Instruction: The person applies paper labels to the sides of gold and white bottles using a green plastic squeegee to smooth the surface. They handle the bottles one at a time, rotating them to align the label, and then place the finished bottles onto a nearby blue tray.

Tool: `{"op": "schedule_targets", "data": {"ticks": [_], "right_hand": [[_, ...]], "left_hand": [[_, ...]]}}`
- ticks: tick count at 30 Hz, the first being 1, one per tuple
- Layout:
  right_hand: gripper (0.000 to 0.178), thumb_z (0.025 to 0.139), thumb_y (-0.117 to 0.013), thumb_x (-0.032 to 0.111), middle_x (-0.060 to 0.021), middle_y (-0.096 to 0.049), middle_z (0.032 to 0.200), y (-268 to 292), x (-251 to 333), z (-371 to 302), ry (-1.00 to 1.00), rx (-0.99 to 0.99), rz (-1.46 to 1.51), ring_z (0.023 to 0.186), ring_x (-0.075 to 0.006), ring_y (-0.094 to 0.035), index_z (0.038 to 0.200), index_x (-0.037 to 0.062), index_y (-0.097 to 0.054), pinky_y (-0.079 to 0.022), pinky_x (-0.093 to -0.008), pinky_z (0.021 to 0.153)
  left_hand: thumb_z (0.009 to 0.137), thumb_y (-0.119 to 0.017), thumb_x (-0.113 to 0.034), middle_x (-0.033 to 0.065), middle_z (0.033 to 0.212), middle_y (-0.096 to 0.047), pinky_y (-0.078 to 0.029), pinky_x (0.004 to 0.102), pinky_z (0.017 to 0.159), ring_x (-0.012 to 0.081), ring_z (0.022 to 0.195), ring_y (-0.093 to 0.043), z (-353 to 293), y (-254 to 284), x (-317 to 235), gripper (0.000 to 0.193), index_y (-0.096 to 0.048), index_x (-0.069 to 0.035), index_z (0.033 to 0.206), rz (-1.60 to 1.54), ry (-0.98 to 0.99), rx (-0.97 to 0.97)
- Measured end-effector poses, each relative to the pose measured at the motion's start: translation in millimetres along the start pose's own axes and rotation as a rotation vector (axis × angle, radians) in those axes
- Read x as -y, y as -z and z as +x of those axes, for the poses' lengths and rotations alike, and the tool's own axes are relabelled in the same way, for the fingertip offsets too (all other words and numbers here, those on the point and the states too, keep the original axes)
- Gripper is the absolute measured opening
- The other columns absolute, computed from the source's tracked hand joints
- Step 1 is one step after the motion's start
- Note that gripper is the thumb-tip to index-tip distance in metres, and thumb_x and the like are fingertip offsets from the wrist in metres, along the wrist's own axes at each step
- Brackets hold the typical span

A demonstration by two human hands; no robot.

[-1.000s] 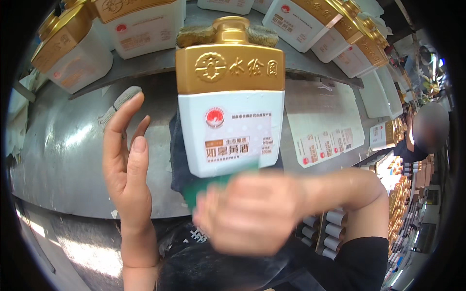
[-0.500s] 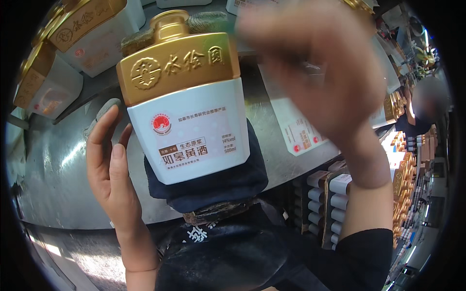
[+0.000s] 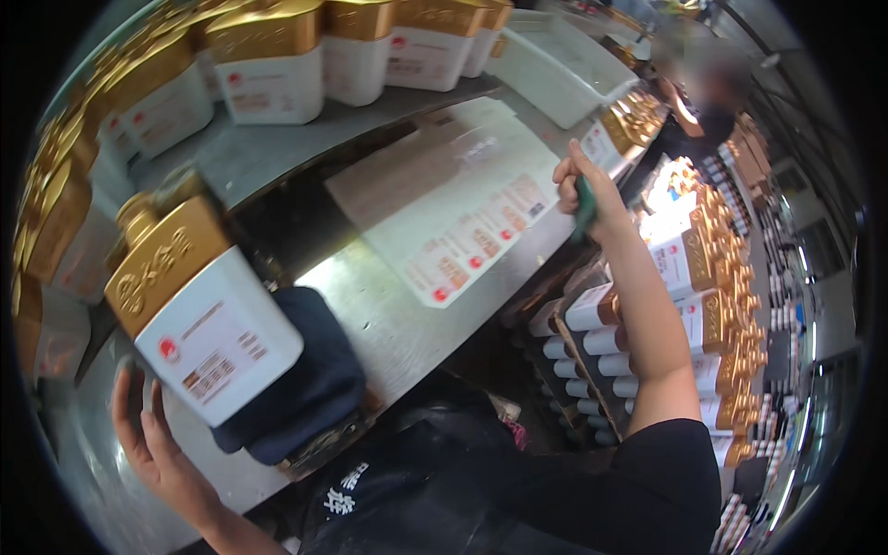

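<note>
A white bottle [image 3: 217, 338] with a gold shoulder and neck lies face up, tilted, on a padded rest of dark blue cloth [image 3: 319, 370]. Close by its lower left edge is my left hand [image 3: 162, 462], open with fingers apart; a grey cover shows on one fingertip. Whether those fingers touch the bottle I cannot tell. Out to the right, over the table's edge, my right hand [image 3: 603, 196] is closed round a flat green piece [image 3: 585, 208], its exact kind unclear. A pale sheet of printed labels [image 3: 398, 222] lies on the metal table between bottle and right hand.
Several gold-topped white bottles [image 3: 268, 88] line the table's far and left sides. A white plastic tub [image 3: 555, 69] stands at the far right. Stacked bottles [image 3: 689, 268] fill the space beyond my right arm. Another person [image 3: 698, 92] is farther back.
My right hand has swung from above the bottle out to the right, past the label sheet. The view has turned, so bottle and left hand appear farther left; the left hand stays beside the bottle.
</note>
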State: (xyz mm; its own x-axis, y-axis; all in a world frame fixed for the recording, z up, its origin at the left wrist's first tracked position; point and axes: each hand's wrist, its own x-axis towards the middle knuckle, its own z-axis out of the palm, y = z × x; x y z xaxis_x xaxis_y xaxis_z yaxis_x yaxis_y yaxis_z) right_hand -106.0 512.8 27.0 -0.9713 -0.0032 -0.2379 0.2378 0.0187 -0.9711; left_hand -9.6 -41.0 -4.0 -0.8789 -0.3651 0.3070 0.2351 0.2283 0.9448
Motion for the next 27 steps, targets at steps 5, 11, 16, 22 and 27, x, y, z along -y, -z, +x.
{"op": "schedule_targets", "data": {"ticks": [5, 11, 16, 22, 27], "right_hand": [[0.027, 0.090, -0.056, 0.020, -0.0086, -0.068, 0.080, 79, -27, -11, 0.045, -0.299, -1.090, 0.073, -0.0153, -0.062, 0.106, 0.0066, -0.073, -0.049, -0.0294, 0.069], [0.032, 0.088, -0.056, 0.016, -0.0157, -0.071, 0.093, 39, -30, 12, -0.028, -0.037, -1.067, 0.081, -0.0252, -0.067, 0.116, 0.0123, -0.071, -0.052, -0.0343, 0.076], [0.033, 0.089, -0.056, 0.009, -0.0146, -0.070, 0.092, 8, -41, 24, 0.269, 0.132, -1.112, 0.079, -0.0246, -0.066, 0.119, 0.0101, -0.069, -0.051, -0.0341, 0.075], [0.038, 0.089, -0.055, 0.009, -0.0149, -0.066, 0.091, -29, -30, 23, 0.271, 0.333, -1.099, 0.082, -0.0302, -0.064, 0.125, 0.0130, -0.066, -0.050, -0.0369, 0.077], [0.037, 0.088, -0.054, 0.010, -0.0159, -0.066, 0.092, -54, -31, 25, 0.210, 0.421, -1.059, 0.085, -0.0328, -0.063, 0.122, 0.0137, -0.068, -0.051, -0.0406, 0.078]], "left_hand": [[0.105, -0.039, -0.014, 0.0135, 0.138, -0.052, -0.041, 0.0384, 0.109, 0.0215, 0.127, -0.052, -3, -1, 15, 0.040, -0.044, 0.000, 0.142, -0.132, 0.078, 0.035], [0.099, -0.051, -0.023, 0.0182, 0.128, -0.056, -0.048, 0.0395, 0.095, 0.0286, 0.112, -0.058, 9, -18, -3, 0.038, -0.055, 0.003, 0.126, 0.228, 0.129, -0.168], [0.095, -0.057, -0.024, 0.0200, 0.126, -0.058, -0.049, 0.0418, 0.094, 0.0316, 0.113, -0.057, 22, -14, -2, 0.041, -0.059, 0.004, 0.124, 0.430, 0.061, -0.189], [0.094, -0.058, -0.030, 0.0210, 0.124, -0.060, -0.048, 0.0425, 0.094, 0.0324, 0.110, -0.059, 35, 26, 28, 0.043, -0.061, 0.005, 0.119, 0.805, -0.217, -0.075], [0.105, -0.044, -0.019, 0.0121, 0.129, -0.058, -0.050, 0.0302, 0.095, 0.0172, 0.110, -0.062, 36, 51, 47, 0.042, -0.044, 0.000, 0.142, 0.168, 0.173, -0.172]]}}
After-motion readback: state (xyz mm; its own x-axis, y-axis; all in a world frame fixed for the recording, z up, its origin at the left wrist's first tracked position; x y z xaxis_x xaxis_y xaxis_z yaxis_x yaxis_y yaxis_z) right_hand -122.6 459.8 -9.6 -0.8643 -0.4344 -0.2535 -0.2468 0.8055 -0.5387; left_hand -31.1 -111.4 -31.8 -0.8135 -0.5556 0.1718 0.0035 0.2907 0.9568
